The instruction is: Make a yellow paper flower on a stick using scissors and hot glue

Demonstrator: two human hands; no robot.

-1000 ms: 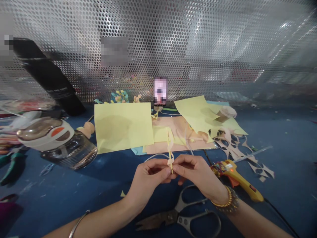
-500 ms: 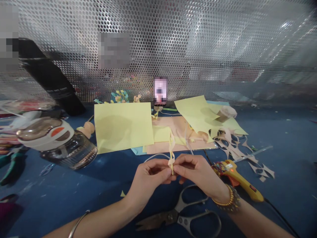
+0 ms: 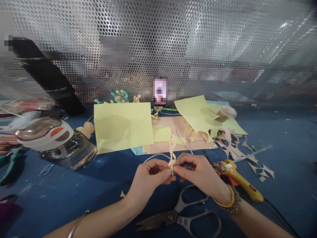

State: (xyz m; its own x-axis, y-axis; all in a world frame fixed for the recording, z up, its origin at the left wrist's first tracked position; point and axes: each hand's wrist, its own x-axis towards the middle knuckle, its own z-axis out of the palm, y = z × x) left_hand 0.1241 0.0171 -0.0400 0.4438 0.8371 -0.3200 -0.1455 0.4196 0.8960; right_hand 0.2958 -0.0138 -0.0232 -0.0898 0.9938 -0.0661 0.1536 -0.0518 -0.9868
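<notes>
Between my hands, in the middle of the head view, a thin curled strip of pale yellow and peach paper [image 3: 171, 155] stands upright. My left hand [image 3: 155, 172] pinches its lower end from the left, thumb against fingers. From the other side my right hand [image 3: 192, 168] pinches the same spot, fingertips nearly touching those of the left. The very bottom of the strip shows just below the thumbs. Under my hands lies a pair of scissors [image 3: 174, 216], blades pointing left. A yellow glue gun [image 3: 244, 181] rests right of my right hand, its tip beside the wrist.
Yellow paper sheets [image 3: 123, 127] and peach paper [image 3: 168, 148] lie beyond my hands. Paper offcuts [image 3: 230, 142] are scattered at the right. A lidded glass jar [image 3: 69, 148] and green-handled pliers [image 3: 12, 165] are at the left. A phone [image 3: 160, 91] leans on the perforated metal panel [image 3: 210, 39].
Almost nothing differs. The paper strip's upper part has shifted slightly, while both hands keep the same pinch in the same place.
</notes>
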